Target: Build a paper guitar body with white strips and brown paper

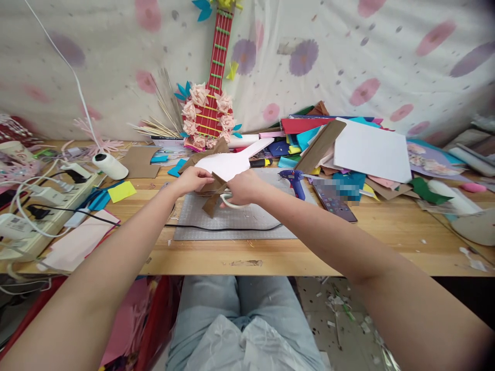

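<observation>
My left hand grips the left edge of a white guitar-shaped cutout backed by brown cardboard. My right hand is closed on white-handled scissors at the cutout's lower edge; only the handle loop shows. Both hands hover over a grey cutting mat on the wooden table.
A red paper guitar with paper flowers leans on the wall. A blue glue gun and a phone lie right of the mat. Coloured sheets and white paper pile at the right. A power strip and thread spool sit left.
</observation>
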A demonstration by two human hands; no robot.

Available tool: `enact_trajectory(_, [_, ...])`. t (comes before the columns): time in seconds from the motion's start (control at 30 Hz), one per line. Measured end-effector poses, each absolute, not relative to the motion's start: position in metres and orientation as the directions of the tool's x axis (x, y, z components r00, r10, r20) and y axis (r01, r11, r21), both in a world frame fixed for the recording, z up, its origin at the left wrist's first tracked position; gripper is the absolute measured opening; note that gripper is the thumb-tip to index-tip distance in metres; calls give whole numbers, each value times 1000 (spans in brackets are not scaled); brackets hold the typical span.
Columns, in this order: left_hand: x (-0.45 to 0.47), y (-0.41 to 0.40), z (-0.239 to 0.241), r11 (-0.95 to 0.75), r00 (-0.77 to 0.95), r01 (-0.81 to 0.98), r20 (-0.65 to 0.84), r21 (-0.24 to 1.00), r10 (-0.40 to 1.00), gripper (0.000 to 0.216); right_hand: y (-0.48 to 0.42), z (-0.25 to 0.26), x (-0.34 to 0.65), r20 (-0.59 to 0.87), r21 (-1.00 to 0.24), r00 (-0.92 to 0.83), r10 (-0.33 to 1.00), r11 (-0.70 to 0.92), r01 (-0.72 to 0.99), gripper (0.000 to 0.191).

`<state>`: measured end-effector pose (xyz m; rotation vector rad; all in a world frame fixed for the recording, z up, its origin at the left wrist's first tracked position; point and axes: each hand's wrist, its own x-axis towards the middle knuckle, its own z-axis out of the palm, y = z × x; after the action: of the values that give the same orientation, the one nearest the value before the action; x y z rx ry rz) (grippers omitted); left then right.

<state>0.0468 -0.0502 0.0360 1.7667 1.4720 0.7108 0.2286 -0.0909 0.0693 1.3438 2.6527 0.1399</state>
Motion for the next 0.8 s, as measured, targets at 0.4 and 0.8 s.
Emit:
enact_trajectory(0.4, [47,-49,35,-90,197,516,-16,852,980,23,-80,50,233,-91,138,-607,790,613,778,63])
enact_trajectory(0.8, [27,-48,40,14,23,1,-14,1000,1000,29,-72,42,257,-122,70,-580,806,590,805,67])
